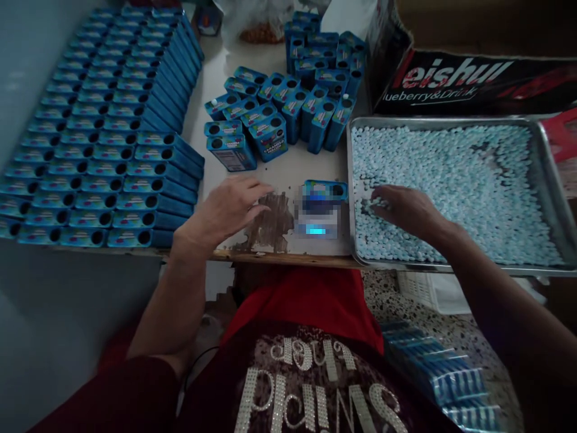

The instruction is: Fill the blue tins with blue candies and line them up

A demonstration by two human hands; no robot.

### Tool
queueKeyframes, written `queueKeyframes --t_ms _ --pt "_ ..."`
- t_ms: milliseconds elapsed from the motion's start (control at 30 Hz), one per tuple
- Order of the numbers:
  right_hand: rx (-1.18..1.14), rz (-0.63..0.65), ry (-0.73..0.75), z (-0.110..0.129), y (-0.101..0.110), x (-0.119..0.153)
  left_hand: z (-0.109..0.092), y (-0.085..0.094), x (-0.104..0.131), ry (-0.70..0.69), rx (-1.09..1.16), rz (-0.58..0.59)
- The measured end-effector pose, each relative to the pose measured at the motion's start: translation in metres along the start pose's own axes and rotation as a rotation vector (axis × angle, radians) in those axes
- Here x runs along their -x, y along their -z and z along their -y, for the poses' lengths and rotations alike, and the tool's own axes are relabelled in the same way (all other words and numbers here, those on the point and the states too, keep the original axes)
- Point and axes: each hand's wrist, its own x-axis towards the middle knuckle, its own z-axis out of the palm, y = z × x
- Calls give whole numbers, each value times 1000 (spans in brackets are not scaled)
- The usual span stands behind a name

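My left hand hovers over the worn patch of the table, thumb and fingers apart, with nothing between them. My right hand reaches into a metal tray of small pale-blue candies. Its fingers are curled together around some candies near the tray's left side; the fingertips are partly hidden. Between my hands, a blue candy box with a round hole in its top stands at a small device with a glowing blue display. Most of that device is blurred out.
Blue boxes stand in tight rows at left. More loose blue boxes cluster at the back middle. A black printed carton stands behind the tray. On the floor lie wrapped blue packs and a white basket.
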Motion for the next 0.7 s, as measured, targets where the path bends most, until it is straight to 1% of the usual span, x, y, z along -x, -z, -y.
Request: queueKeyframes --t_ms 67,133,200,267,300,333,367,433,500,600,700 --pt "-133 -71 -157 -2 12 6 -2 -8 3 16 57 -54" --pt "-300 -109 -226 0 21 11 -5 -24 4 64 201 -154" --pt "-436 -99 -230 7 27 15 -10 -49 -2 144 430 -282" --pt "-496 -81 -191 16 30 15 -20 -77 -16 239 659 -381" --pt "-501 -93 -156 21 30 14 -27 -89 -25 279 736 -402" --pt "-500 -120 -117 25 29 12 -34 -98 -35 314 791 -397" --pt "-499 -157 -87 28 28 10 -42 -103 -44 346 832 -370" --pt "-479 -220 -69 31 24 7 -55 -102 -58 397 893 -287" --pt "-378 -213 -74 31 19 7 -63 -91 -63 414 934 -235" --pt "-59 -94 -36 34 10 13 -61 -73 -59 363 914 -227" --pt "230 26 -12 42 -2 20 -53 -69 -45 326 863 -215"
